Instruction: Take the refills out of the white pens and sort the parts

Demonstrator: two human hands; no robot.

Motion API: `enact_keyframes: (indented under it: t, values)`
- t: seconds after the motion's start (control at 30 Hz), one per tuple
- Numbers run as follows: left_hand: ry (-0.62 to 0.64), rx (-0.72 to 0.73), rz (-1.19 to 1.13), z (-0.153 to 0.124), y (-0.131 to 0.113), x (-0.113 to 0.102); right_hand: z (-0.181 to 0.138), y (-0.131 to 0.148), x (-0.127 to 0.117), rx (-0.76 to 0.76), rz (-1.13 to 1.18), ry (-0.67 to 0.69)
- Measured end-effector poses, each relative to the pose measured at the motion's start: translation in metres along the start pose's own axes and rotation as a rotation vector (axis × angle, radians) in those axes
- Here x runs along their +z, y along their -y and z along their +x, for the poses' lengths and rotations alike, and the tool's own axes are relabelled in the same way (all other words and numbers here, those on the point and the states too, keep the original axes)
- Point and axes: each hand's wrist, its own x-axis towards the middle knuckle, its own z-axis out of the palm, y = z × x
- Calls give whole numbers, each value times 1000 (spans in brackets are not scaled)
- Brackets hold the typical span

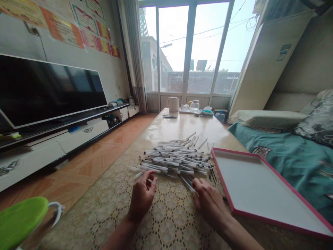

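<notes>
A heap of white pens [174, 158], many with dark tips, lies across the table in front of me. My left hand [143, 194] hovers at the near left edge of the heap, its fingers loosely curled and the thumb apart from them; I see nothing between them. On the near right side, my right hand [208, 199] has its fingers closed on the ends of a few clear-barrelled pens [186, 182], which slant toward the heap. Its fingertips are partly hidden. Several thin black refills [212, 173] lie just beyond this hand, beside the pink-rimmed white tray [262, 187].
The long table carries a patterned cover [169, 222]. At its far end stand a beige jug [173, 104], a glass pitcher [195, 105] and a tissue pack [206, 111]. A green stool [23, 218] is at the left, a teal-covered couch [283, 146] at the right.
</notes>
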Motion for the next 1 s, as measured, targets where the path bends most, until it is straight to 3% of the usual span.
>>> enact_keyframes:
  t: [0.1, 0.2, 0.33, 0.53, 0.63, 0.83, 1.0]
  values:
    - [235, 105, 32, -11, -6, 10, 3, 10, 2, 47, -144, 46]
    - [377, 193, 98, -18, -12, 13, 4, 11, 5, 56, -224, 58]
    - [410, 199, 160, -19, -16, 13, 0, 6, -1, 73, -183, 11]
    - [413, 205, 191, -19, -12, 14, -6, 8, -35, 88, 317, -299]
    - [423, 206, 197, -19, -11, 14, -5, 13, -43, 77, 364, -340]
    - [443, 224, 198, -18, -7, 15, 0, 18, -16, -79, 330, -213]
    - [312, 204, 85, -15, -6, 13, -2, 15, 14, -65, 402, 61]
